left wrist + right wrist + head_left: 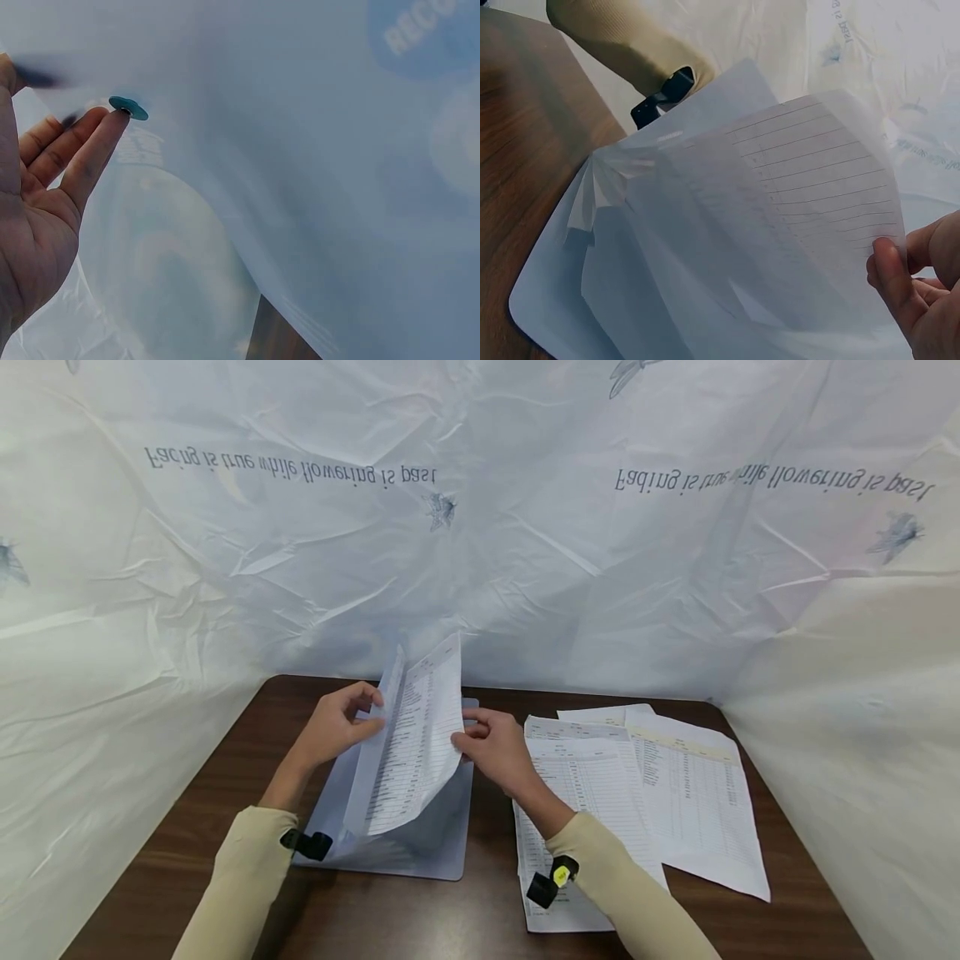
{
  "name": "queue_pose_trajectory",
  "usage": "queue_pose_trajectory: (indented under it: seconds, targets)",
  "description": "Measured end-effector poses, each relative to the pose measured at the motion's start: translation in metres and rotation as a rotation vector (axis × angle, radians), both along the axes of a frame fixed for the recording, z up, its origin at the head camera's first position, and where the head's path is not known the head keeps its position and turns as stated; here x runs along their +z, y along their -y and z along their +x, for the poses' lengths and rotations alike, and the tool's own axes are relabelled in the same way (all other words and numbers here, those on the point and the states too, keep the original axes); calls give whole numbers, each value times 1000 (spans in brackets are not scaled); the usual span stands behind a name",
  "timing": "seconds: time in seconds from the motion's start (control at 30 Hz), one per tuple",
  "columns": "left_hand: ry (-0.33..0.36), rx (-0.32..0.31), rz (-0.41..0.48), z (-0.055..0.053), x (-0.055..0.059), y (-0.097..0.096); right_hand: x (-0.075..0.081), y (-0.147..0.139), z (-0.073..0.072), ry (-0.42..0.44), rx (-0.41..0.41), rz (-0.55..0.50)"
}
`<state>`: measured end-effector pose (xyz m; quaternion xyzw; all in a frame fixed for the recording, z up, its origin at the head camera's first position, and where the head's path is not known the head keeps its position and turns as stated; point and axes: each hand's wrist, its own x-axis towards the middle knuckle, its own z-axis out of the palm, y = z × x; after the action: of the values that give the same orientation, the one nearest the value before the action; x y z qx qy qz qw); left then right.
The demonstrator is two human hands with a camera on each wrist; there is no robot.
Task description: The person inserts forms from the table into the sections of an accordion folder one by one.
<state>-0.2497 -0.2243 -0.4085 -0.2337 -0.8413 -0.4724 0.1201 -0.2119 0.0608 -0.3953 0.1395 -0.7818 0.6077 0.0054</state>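
Observation:
A translucent blue-grey document folder (pixel 442 857) lies on the table with its upper side lifted, its pleated gusset (pixel 607 180) showing in the right wrist view. My left hand (pixel 337 722) pinches the raised plastic at its edge. Close to those fingers, the left wrist view has a teal round button (pixel 129 108) on the plastic. With thumb and fingers, my right hand (pixel 498 747) holds the right edge of a printed, lined sheet (pixel 423 735). That sheet stands tilted and slightly bowed in the folder's opening, its lower part seen through the plastic in the right wrist view.
Several printed sheets (pixel 697 802) lie overlapping on the right of the dark wooden table (pixel 405 918), partly beneath my right forearm. White plastic sheeting (pixel 510 585) with lettering hangs behind the table and along both sides.

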Motion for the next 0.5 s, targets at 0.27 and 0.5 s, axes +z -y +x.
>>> queue_pose_trajectory:
  seconds: [0.27, 0.5]
  targets:
    - [5, 3, 6, 1, 2, -2, -3, 9, -3, 26, 29, 9]
    - [-14, 6, 0, 3, 4, -2, -7, 18, -9, 44, 37, 27]
